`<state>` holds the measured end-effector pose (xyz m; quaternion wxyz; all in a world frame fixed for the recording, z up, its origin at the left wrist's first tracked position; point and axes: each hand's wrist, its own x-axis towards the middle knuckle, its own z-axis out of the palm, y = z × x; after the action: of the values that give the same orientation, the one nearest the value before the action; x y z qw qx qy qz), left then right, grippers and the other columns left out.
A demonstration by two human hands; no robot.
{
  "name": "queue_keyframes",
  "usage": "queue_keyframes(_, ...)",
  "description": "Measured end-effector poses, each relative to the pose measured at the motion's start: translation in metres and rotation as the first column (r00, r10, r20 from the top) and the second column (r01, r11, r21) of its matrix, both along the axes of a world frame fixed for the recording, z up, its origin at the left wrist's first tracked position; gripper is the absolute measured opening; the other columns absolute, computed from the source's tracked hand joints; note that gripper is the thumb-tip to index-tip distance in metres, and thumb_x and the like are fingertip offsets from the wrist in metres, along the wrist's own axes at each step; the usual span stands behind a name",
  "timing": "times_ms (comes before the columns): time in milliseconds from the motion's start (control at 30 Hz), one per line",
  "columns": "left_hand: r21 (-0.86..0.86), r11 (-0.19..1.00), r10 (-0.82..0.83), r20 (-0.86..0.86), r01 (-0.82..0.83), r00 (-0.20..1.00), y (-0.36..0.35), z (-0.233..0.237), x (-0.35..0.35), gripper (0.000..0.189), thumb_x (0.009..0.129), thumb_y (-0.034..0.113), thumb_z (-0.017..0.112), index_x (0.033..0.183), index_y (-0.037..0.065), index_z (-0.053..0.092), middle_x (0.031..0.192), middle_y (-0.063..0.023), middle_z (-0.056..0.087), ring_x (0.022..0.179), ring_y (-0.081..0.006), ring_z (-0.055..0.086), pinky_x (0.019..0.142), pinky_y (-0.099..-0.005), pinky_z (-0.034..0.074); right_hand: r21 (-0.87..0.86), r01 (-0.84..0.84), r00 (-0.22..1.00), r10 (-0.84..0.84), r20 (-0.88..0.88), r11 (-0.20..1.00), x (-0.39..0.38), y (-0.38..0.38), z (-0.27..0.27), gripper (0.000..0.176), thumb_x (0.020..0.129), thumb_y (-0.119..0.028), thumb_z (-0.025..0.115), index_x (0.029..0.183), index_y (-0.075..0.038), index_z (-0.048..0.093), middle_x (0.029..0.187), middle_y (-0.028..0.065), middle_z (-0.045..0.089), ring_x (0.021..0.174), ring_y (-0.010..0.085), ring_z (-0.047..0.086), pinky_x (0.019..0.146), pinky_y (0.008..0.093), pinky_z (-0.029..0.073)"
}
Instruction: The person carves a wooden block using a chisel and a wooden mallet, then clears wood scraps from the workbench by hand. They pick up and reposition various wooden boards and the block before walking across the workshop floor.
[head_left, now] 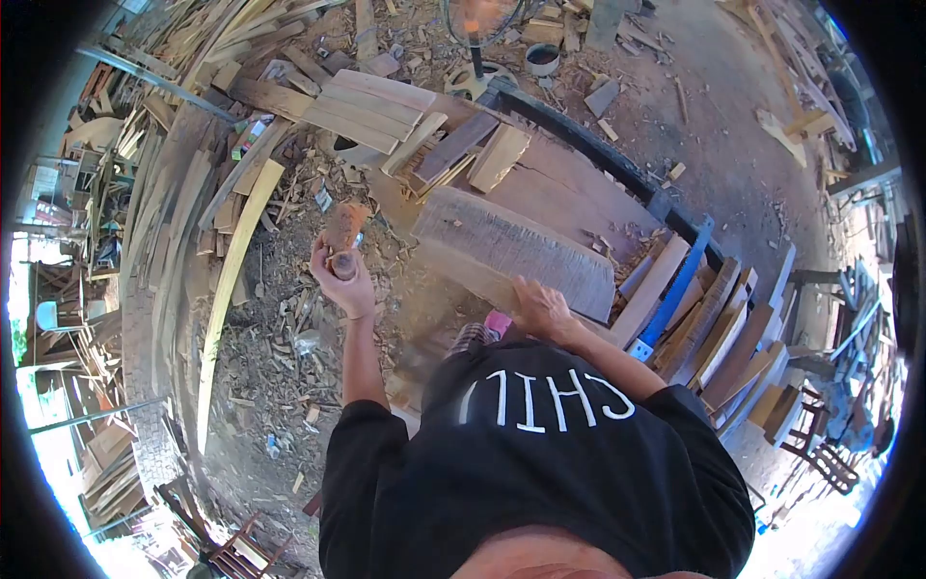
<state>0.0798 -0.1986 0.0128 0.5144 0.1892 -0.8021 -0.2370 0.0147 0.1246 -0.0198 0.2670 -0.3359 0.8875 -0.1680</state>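
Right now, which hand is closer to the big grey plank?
The right. The right hand rests on the near edge of the big grey plank. The left hand is off to its side, not touching, holding up a reddish wood piece.

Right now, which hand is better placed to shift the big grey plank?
Probably right: the right hand rests on the plank at its near edge; the left hand is off to the side, gripping a reddish wood piece.

A short reddish-brown wooden block is held raised and nearly upright in the left hand, while a broad, grey, rough-sawn plank lies flat, its near edge under the right hand.
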Motion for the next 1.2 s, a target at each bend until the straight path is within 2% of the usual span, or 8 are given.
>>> queue_keyframes(167, 0.117, 0.993, -0.011, -0.021, 0.013, 1.000, 0.009, -0.011, -0.017, 0.049, 0.077, 0.010, 0.080, 0.112, 0.000, 0.046, 0.113, -0.0184, 0.057, 0.097, -0.0293, 0.059, 0.083, -0.0349, 0.049, -0.064, 0.403, 0.914, -0.405, -0.023, 0.913, -0.005, 0.019, -0.004, 0.045, 0.081, -0.026, 0.064, 0.115, -0.006, 0.043, 0.097, 0.0269, 0.060, 0.086, 0.0459, 0.063, 0.074, 0.0541, 0.051)
queue_keyframes(367, 0.228, 0.955, -0.234, 0.184, 0.190, 0.955, 0.011, -0.016, -0.060, 0.048, 0.079, 0.015, 0.079, 0.112, -0.001, 0.049, 0.103, -0.0138, 0.058, 0.092, -0.0222, 0.059, 0.085, -0.0315, 0.048, -0.047, 0.159, 0.985, -0.161, -0.055, 0.986, 0.000, 0.010, -0.009, 0.043, 0.081, -0.026, 0.064, 0.114, -0.006, 0.045, 0.097, 0.0241, 0.061, 0.087, 0.0452, 0.062, 0.075, 0.0536, 0.050)
queue_keyframes(467, 0.091, 0.968, -0.239, 0.048, 0.234, 0.970, 0.023, 0.007, -0.076, 0.044, 0.078, 0.011, 0.078, 0.108, 0.000, 0.049, 0.105, -0.0122, 0.061, 0.085, -0.0208, 0.062, 0.074, -0.0301, 0.052, -0.153, 0.391, 0.918, -0.396, 0.004, 0.907, 0.012, 0.034, -0.006, 0.043, 0.079, -0.026, 0.066, 0.111, -0.005, 0.046, 0.095, 0.0244, 0.061, 0.088, 0.0442, 0.062, 0.077, 0.0528, 0.048)
queue_keyframes(533, 0.723, 0.617, -0.368, -0.083, 0.311, 0.926, 0.034, 0.030, -0.084, 0.043, 0.076, 0.009, 0.079, 0.107, 0.002, 0.050, 0.096, -0.0090, 0.064, 0.066, -0.0147, 0.062, 0.056, -0.0271, 0.051, -0.157, 0.453, 0.889, -0.458, 0.008, 0.878, 0.016, 0.063, -0.006, 0.044, 0.078, -0.026, 0.068, 0.110, -0.005, 0.047, 0.094, 0.0249, 0.062, 0.089, 0.0438, 0.062, 0.078, 0.0524, 0.048)
queue_keyframes(700, 0.938, 0.226, -0.658, -0.052, 0.263, 0.751, 0.031, 0.013, -0.114, 0.038, 0.071, 0.007, 0.080, 0.101, 0.003, 0.057, 0.069, -0.0028, 0.061, 0.046, -0.0085, 0.055, 0.043, -0.0238, 0.044, -0.063, 0.568, 0.822, -0.569, 0.001, 0.821, 0.035, 0.114, 0.005, 0.049, 0.073, -0.027, 0.074, 0.107, -0.004, 0.048, 0.092, 0.0261, 0.063, 0.090, 0.0441, 0.062, 0.076, 0.0516, 0.047)
queue_keyframes(833, 0.878, 0.476, -0.872, 0.462, 0.060, 0.163, 0.075, -0.031, -0.138, 0.035, 0.069, 0.021, 0.083, 0.091, 0.002, 0.062, 0.076, -0.0098, 0.067, 0.058, -0.0193, 0.065, 0.053, -0.0326, 0.052, -0.085, 0.662, 0.750, -0.658, 0.071, 0.745, 0.052, 0.134, 0.010, 0.048, 0.073, -0.026, 0.074, 0.107, -0.003, 0.049, 0.091, 0.0262, 0.063, 0.092, 0.0441, 0.062, 0.078, 0.0496, 0.048)
queue_keyframes(933, 0.359, 0.848, -0.473, 0.844, 0.390, 0.253, 0.122, -0.068, -0.140, 0.047, 0.068, 0.035, 0.082, 0.097, 0.003, 0.064, 0.090, -0.0182, 0.069, 0.083, -0.0337, 0.069, 0.073, -0.0426, 0.055, -0.145, 0.712, 0.699, -0.713, 0.055, 0.687, 0.062, 0.140, 0.013, 0.049, 0.072, -0.027, 0.076, 0.105, -0.001, 0.050, 0.092, 0.0279, 0.063, 0.091, 0.0452, 0.062, 0.078, 0.0488, 0.048)
queue_keyframes(1200, 0.449, 0.857, -0.490, 0.862, 0.253, 0.129, 0.135, -0.025, -0.142, 0.049, 0.072, 0.039, 0.078, 0.105, 0.007, 0.064, 0.102, -0.0184, 0.068, 0.098, -0.0359, 0.066, 0.084, -0.0461, 0.052, -0.270, 0.816, 0.573, -0.777, 0.260, 0.511, 0.065, 0.164, 0.026, 0.058, 0.073, -0.030, 0.078, 0.114, 0.000, 0.051, 0.087, 0.0187, 0.065, 0.078, 0.0269, 0.065, 0.069, 0.0385, 0.050)
